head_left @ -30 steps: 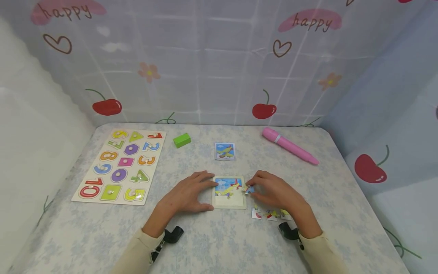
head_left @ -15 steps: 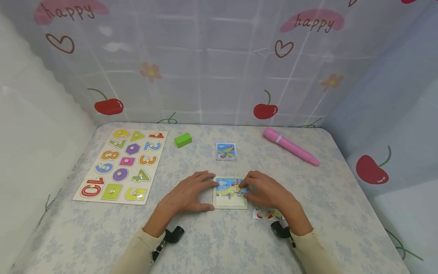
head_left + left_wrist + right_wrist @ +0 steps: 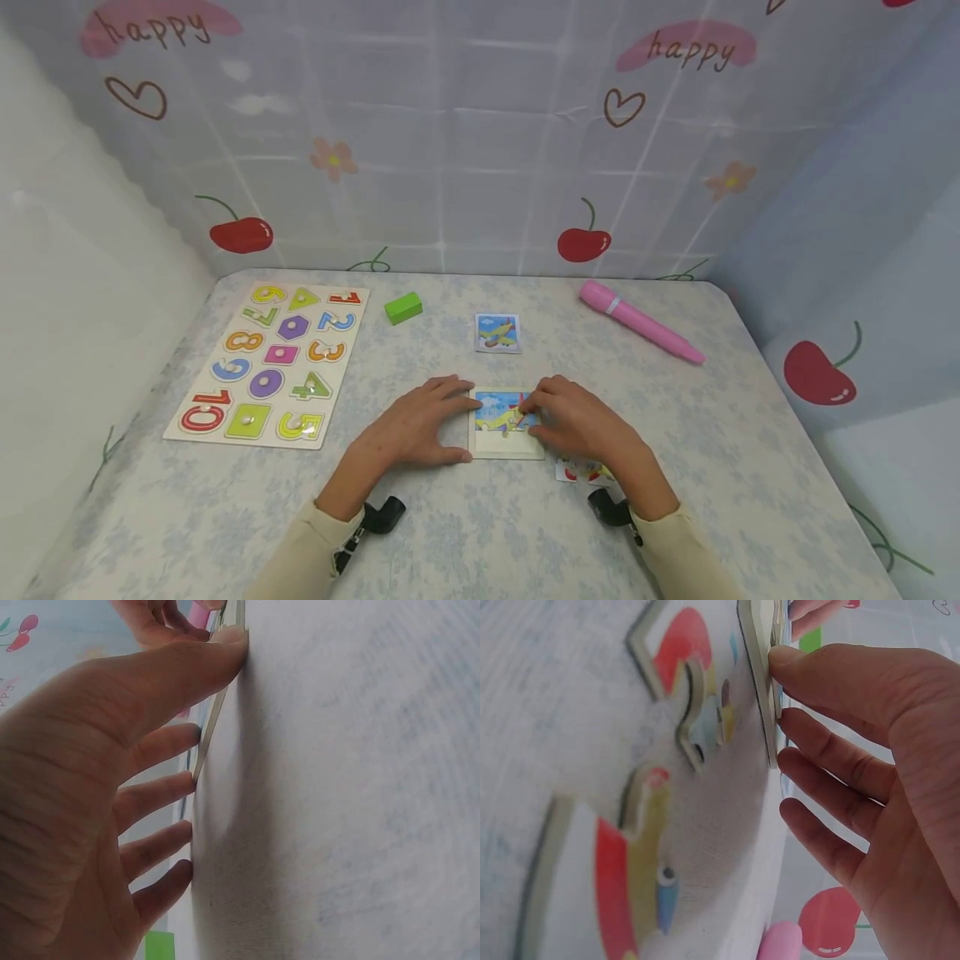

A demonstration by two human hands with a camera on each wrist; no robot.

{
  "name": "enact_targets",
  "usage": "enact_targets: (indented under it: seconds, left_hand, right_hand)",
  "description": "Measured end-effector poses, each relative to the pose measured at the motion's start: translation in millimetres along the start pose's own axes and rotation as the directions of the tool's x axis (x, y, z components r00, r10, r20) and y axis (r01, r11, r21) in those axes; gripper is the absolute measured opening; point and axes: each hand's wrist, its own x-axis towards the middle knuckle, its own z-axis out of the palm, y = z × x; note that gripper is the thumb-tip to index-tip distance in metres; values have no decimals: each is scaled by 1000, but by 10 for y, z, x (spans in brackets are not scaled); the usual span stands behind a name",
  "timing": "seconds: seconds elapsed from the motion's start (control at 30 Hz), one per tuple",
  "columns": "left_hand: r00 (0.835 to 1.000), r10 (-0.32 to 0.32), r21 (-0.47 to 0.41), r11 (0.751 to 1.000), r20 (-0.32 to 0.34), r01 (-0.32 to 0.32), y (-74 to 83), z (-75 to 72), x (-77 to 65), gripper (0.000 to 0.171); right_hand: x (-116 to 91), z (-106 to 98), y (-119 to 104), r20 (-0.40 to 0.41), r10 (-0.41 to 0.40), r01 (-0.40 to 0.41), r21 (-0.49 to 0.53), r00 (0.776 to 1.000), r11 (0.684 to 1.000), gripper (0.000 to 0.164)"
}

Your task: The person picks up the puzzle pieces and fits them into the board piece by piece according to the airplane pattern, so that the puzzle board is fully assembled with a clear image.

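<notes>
A small jigsaw tray (image 3: 506,448) lies flat on the table. Joined pieces of a plane picture (image 3: 492,410) fill its far part, and its near strip is bare. My left hand (image 3: 422,423) steadies the tray's left edge with spread fingers and thumb. At the right side of the tray, my right hand (image 3: 588,423) pinches a puzzle piece (image 3: 528,422) between thumb and fingers, against the joined ones; the fingers partly cover it. Loose puzzle pieces (image 3: 566,472) lie under the right wrist, shown larger in the right wrist view as pieces with red and yellow parts (image 3: 684,645).
Behind the tray lies a picture card (image 3: 497,333) of a plane. A green block (image 3: 403,308) and a number-and-shape board (image 3: 266,367) are on the left. A thick pink pen-shaped object (image 3: 641,322) lies at the back right. A printed curtain (image 3: 480,142) hangs behind the table.
My right hand has moved left, bringing the puzzle piece from beside the tray onto its right side, against the joined pieces. My left hand has stayed at the tray's left edge.
</notes>
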Motion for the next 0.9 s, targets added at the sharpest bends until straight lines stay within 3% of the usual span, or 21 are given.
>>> enact_targets:
  seconds: [0.47, 0.9]
  left_hand:
    - [1000, -1, -6, 1000, 1, 1, 10, -6, -1, 74]
    - [1000, -3, 2, 1000, 6, 3, 15, -6, 6, 75]
  right_hand:
    - [-2, -3, -23, -20, -44, 44, 10, 999, 999, 24]
    - [6, -4, -42, -20, -35, 36, 15, 999, 999, 22]
